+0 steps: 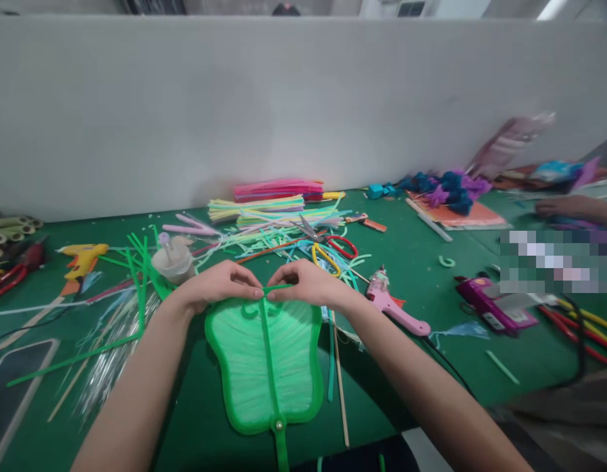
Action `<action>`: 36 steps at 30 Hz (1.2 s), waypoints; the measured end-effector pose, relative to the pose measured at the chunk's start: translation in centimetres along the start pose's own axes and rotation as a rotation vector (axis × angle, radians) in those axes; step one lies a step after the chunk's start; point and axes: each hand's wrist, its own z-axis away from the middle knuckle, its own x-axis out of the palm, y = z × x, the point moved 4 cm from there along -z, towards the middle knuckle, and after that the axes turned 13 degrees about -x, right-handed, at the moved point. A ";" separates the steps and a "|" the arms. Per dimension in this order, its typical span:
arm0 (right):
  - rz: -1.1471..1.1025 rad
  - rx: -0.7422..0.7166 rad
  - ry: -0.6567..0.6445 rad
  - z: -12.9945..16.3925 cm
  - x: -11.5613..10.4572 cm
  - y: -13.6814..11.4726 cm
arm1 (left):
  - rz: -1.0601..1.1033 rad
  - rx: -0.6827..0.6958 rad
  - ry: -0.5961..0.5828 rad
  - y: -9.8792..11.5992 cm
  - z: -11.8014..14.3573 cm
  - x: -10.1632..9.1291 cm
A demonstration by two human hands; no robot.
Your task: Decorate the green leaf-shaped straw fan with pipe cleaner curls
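Note:
A green leaf-shaped fan [264,367] with pale green ribbing lies flat on the green table, its handle toward me. My left hand [219,283] and my right hand [308,283] meet at the fan's far edge. Both pinch a thin green strip [276,288] that runs along the top rim between my fingertips. A green rib runs down the fan's middle to a small rivet [278,425].
Piles of coloured strips [278,206], scissors [328,242], a pink glue gun [394,305], a yellow glue gun [82,255] and a purple one [495,305] lie around. A phone [13,380] rests at left. Another person's hand [564,208] works at right. A white wall stands behind.

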 end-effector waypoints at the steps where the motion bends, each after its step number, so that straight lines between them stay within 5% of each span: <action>1: 0.016 -0.008 -0.012 0.2 -0.1 -0.1 | -0.011 0.001 0.000 0.1 0.0 0.0; 7: 0.178 -0.016 0.015 1.4 -0.1 -0.6 | -0.035 0.001 -0.005 0.1 0.1 -0.1; 13: 0.541 -0.300 0.486 5.0 2.0 -2.9 | -0.007 -0.009 -0.008 -0.3 0.2 0.0; 15: 0.671 -0.338 0.546 6.1 3.2 -3.3 | 0.002 -0.017 -0.008 -0.6 0.2 -0.1; 23: 0.879 -0.415 0.467 6.2 6.0 -2.5 | 0.022 -0.036 -0.015 -0.8 0.4 -0.2; 36: 1.086 -0.634 0.139 6.2 3.8 -2.3 | 0.045 -0.056 -0.102 -0.7 -0.4 -0.1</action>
